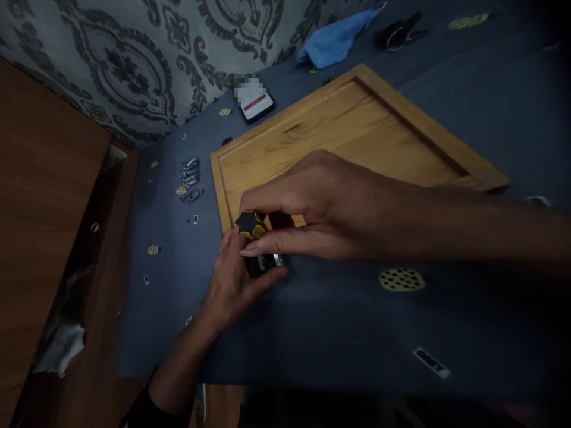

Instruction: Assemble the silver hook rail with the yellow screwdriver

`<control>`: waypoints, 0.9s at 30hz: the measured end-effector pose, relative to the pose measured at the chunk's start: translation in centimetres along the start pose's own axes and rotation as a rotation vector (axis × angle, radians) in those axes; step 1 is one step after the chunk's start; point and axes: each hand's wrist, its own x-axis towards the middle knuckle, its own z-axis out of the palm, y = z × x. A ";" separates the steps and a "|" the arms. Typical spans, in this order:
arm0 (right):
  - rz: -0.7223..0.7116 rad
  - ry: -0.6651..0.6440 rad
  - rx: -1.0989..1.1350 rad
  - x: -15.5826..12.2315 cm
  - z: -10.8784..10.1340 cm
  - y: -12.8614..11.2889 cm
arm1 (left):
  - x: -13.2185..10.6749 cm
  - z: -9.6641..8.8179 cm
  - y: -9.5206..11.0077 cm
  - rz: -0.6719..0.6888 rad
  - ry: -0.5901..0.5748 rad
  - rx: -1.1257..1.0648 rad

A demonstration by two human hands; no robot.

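Observation:
My right hand (330, 208) reaches in from the right and its fingers are closed round the black and yellow handle of a screwdriver (250, 224), held upright. Below it my left hand (236, 279) pinches a small dark object with a shiny metal part (267, 263) on the blue cloth, right under the tool. Both hands meet at the near left corner of a wooden board (357, 131).
A blue patterned cloth (339, 321) covers the surface. Several small metal clips (190, 178) lie left of the board. A phone (256, 102), a blue rag (334, 38) and a dark tool (401, 32) lie at the back. Wooden furniture (40, 196) stands at left.

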 end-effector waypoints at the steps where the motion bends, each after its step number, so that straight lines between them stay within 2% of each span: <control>1: 0.014 0.003 -0.015 0.0 0.1 0.0 | 0.0 0.0 0.0 0.003 -0.001 0.008; 8: 0.084 0.093 -0.111 -0.1 1.1 -0.7 | 0.3 0.0 0.1 0.019 0.029 -0.045; 18: 0.104 0.077 -0.110 0.1 0.9 -0.4 | 0.1 0.0 0.1 0.001 -0.008 -0.091; 21: 0.090 0.063 -0.111 -0.1 0.9 0.0 | 0.3 -0.9 0.3 -0.022 -0.018 -0.145; 23: 0.081 0.047 -0.128 -0.2 0.9 0.1 | 0.6 -2.1 0.9 -0.034 0.018 -0.208; 26: 0.096 0.029 -0.163 -0.2 1.0 -0.1 | 1.4 -4.1 2.8 -0.055 0.198 -0.275; 27: 0.108 0.024 -0.173 -0.2 1.0 -0.2 | 1.7 -4.7 3.5 -0.017 0.264 -0.293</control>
